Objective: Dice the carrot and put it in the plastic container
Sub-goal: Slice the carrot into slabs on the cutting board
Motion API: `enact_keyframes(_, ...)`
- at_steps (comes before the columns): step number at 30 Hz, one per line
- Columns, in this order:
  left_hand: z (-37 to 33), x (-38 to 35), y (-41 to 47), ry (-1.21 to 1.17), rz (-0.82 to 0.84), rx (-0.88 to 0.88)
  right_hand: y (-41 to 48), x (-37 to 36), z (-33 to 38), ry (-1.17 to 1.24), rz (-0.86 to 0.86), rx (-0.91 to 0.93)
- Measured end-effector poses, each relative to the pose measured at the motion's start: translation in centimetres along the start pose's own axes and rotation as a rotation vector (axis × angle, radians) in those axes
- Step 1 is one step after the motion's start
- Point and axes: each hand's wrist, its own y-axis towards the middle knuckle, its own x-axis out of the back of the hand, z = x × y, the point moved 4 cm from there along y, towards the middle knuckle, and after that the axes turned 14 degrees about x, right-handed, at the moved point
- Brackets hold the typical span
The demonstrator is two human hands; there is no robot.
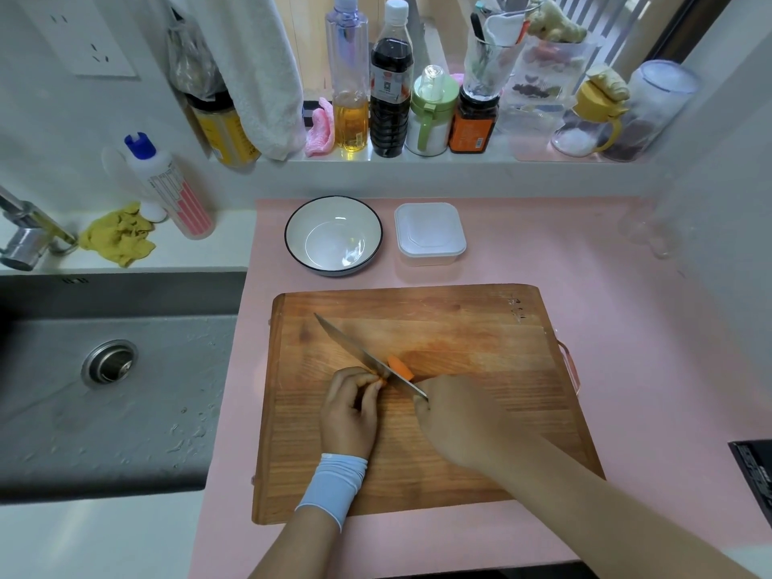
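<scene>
A short orange carrot piece lies on the wooden cutting board, near its middle. My left hand pinches the carrot's left end with curled fingers. My right hand grips the handle of a knife, whose blade runs diagonally up-left across the carrot. The handle is hidden inside the hand. The white square plastic container stands beyond the board on the pink mat, with its lid on.
A white bowl with a dark rim sits left of the container. A steel sink lies left of the mat. Bottles and jars line the sill behind. A dark object sits at the right edge.
</scene>
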Motion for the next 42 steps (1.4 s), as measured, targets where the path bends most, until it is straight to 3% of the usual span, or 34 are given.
enact_keyframes(15,0.3,-0.1,0.1,-0.006,0.006,0.029,0.7,-0.2,-0.1,0.026,0.047,0.015)
enact_keyframes(42,0.5,-0.2,-0.3,-0.010,0.014,-0.020,3.7,-3.5,-1.8,0.132,-0.132,0.008)
